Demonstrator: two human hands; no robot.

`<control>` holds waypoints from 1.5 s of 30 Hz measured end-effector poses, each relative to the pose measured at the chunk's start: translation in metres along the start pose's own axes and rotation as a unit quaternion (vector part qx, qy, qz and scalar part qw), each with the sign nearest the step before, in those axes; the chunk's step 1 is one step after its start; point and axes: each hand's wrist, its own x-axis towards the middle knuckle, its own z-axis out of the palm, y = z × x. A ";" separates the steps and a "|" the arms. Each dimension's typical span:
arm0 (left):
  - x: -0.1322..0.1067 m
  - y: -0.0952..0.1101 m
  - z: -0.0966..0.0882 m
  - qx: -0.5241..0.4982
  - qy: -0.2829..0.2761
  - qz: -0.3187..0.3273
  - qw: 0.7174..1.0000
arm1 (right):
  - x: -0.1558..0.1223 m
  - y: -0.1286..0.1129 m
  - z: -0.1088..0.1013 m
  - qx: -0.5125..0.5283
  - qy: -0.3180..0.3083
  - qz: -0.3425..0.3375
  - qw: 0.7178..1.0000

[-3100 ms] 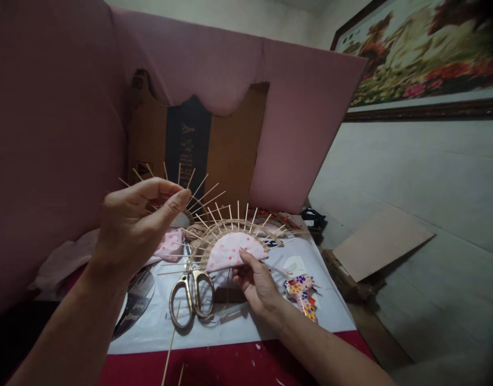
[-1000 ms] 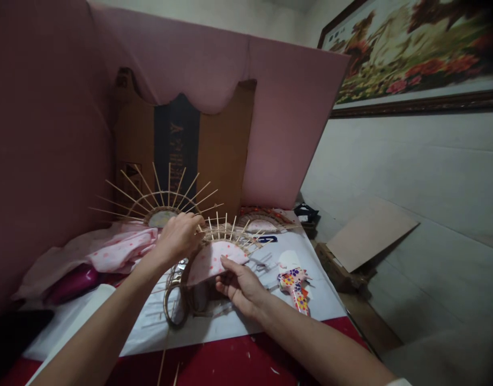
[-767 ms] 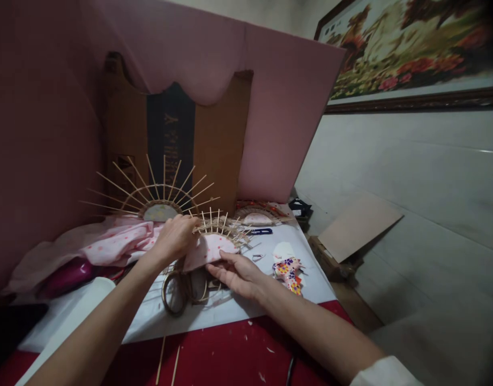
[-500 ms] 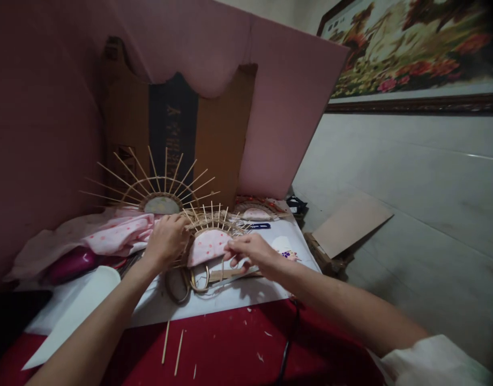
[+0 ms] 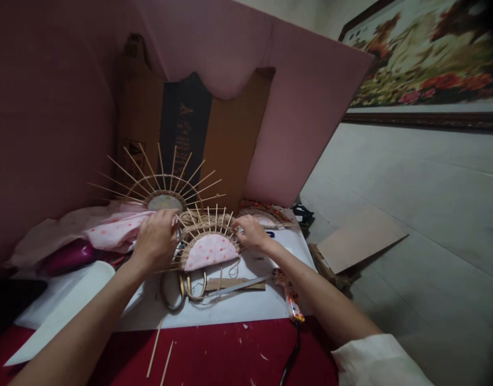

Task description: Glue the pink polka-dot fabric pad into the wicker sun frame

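A half-round woven piece [image 5: 208,244] with short bamboo spokes and a pink dotted cloth centre stands on the white sheet [image 5: 246,303]. My left hand [image 5: 156,241] is closed on its left edge. Over on the right end of the woven rim, my right hand [image 5: 250,231] pinches among the spokes. Just below the piece lie gold-handled scissors [image 5: 182,287], with a flat strip [image 5: 234,285] beside them.
A bigger spoked half-round [image 5: 163,190] stands behind, against a cardboard box [image 5: 190,134] draped in pink cloth. Pink dotted fabric [image 5: 116,231] lies to the left. A flower-patterned cut-out [image 5: 290,300] sits right. Loose sticks [image 5: 160,356] lie on the red tabletop.
My right hand left the bottom edge of the cloth centre and moved up to the right end of the rim. My left hand, earlier raised above it, came down onto the left edge.
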 end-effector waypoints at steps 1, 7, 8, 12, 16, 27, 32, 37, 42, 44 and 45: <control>0.001 -0.001 0.001 -0.012 0.001 -0.019 1.000 | 0.000 0.004 0.000 -0.015 -0.012 -0.014 1.000; 0.004 -0.002 0.012 -0.085 -0.021 -0.054 0.995 | 0.009 0.018 0.000 -0.081 -0.048 -0.070 0.993; 0.004 -0.002 0.012 -0.094 -0.020 -0.049 0.994 | 0.010 0.019 -0.001 -0.088 -0.051 -0.078 0.992; 0.004 0.001 0.008 -0.128 -0.002 -0.030 0.991 | 0.013 0.015 -0.011 -0.108 -0.053 -0.105 0.987; 0.008 0.004 -0.004 -0.141 0.042 -0.004 0.989 | 0.013 0.006 -0.030 -0.113 -0.035 -0.122 0.986; 0.006 0.004 -0.012 -0.132 0.113 0.110 0.979 | -0.018 -0.008 -0.036 -0.110 0.051 -0.127 0.984; -0.004 0.019 -0.023 -0.050 0.120 0.165 0.978 | -0.030 -0.003 -0.031 -0.083 0.078 -0.119 0.986; -0.045 0.043 -0.015 -0.014 -0.050 0.302 0.952 | -0.039 0.001 -0.028 -0.055 0.104 -0.114 0.987; -0.075 0.026 -0.003 -0.041 -0.155 0.249 0.955 | -0.041 0.005 -0.027 -0.029 0.115 -0.110 0.987; -0.078 0.016 -0.006 -0.037 -0.170 0.228 0.958 | -0.042 0.006 -0.026 -0.022 0.114 -0.109 0.987; -0.079 0.014 -0.007 -0.033 -0.170 0.223 0.959 | -0.042 0.007 -0.026 -0.020 0.114 -0.108 0.987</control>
